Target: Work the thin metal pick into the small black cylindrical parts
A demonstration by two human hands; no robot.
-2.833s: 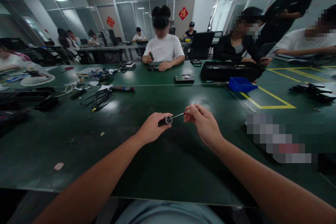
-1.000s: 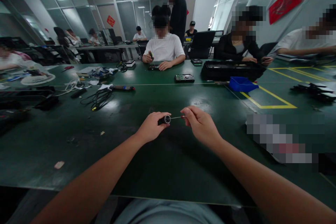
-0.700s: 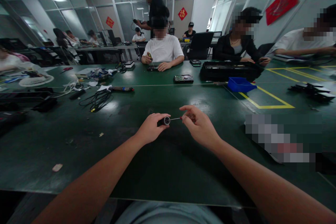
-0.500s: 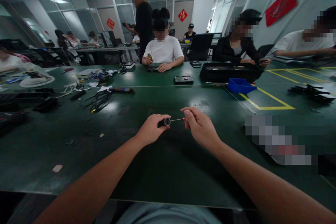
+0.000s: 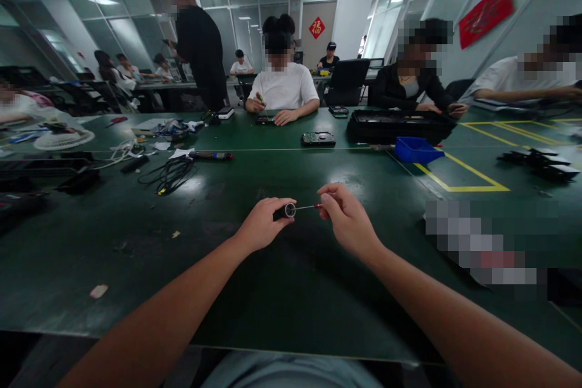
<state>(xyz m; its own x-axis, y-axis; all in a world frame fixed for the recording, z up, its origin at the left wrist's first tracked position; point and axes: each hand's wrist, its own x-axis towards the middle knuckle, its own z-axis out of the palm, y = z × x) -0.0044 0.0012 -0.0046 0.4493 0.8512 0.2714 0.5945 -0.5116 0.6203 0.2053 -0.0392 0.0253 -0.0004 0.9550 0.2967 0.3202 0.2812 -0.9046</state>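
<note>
As the green table (image 5: 282,309) runs forward from its near edge, the first thing I notice is a pale scrap (image 5: 99,291) lying flat at eight o'clock from the pair of hands, twelve being straight ahead. Towards four o'clock sits a blurred-out packet (image 5: 482,248).

At the centre, held over the tabletop, the left hand (image 5: 260,227) curls thumb and fingers around a short black cylinder (image 5: 279,213), its ringed round end pointing to about three o'clock. The right hand (image 5: 348,215), on that side, pinches the red handle of a slim tool (image 5: 317,206), its thin metal shaft running back to the cylinder's ring. From here I can't tell whether the tip is inside or merely against it.

Farther out, a coil of black cable (image 5: 170,173) lies at ten o'clock, with a blue bin (image 5: 417,150) at two. A device with an exposed circuit board (image 5: 318,139) rests at one o'clock. Beyond, at twelve, a co-worker in a white shirt (image 5: 284,82) sits holding a tool upright; behind, at eleven, stands a person in black (image 5: 200,42).
</note>
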